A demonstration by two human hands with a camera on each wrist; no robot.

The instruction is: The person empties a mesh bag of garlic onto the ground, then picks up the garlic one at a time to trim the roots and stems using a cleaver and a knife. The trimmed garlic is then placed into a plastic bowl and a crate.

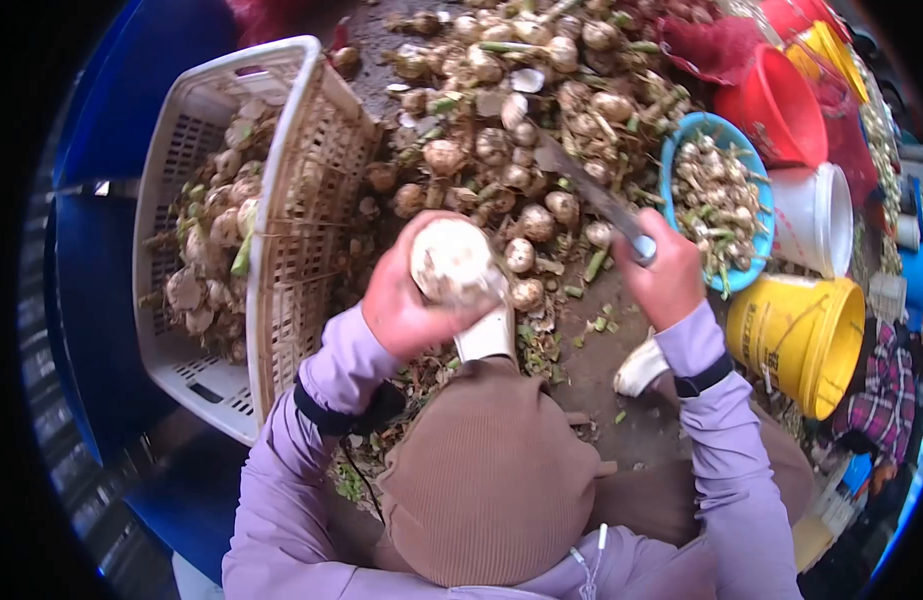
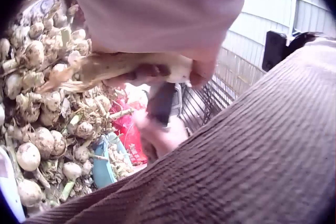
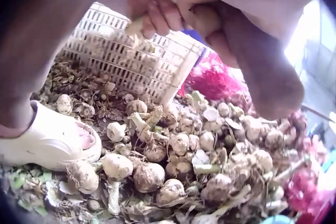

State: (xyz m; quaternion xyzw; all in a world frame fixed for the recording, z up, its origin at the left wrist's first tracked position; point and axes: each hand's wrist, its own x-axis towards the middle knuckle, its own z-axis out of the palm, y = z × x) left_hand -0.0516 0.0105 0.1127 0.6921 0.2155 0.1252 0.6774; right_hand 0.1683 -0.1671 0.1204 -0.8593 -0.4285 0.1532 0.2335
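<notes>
In the head view, my left hand (image 1: 406,310) grips a large white garlic bulb (image 1: 451,262), its pale round face turned up and fingers around its sides. The bulb's long stem (image 2: 123,66) shows beneath the hand in the left wrist view. To the right, apart from the bulb, my right hand (image 1: 666,270) holds a knife (image 1: 591,193) by its handle, the blade slanting up and left over the heap. Many soil-stained garlic bulbs (image 1: 443,157) with stems lie heaped on the ground ahead of both hands.
A white plastic crate (image 1: 281,230) with garlic stands left. At right are a blue basin (image 1: 668,165) of small bulbs, a red bucket (image 1: 781,110), a white bucket (image 1: 811,215) and a yellow bucket (image 1: 781,330). White clogs (image 3: 50,140) stand by the heap.
</notes>
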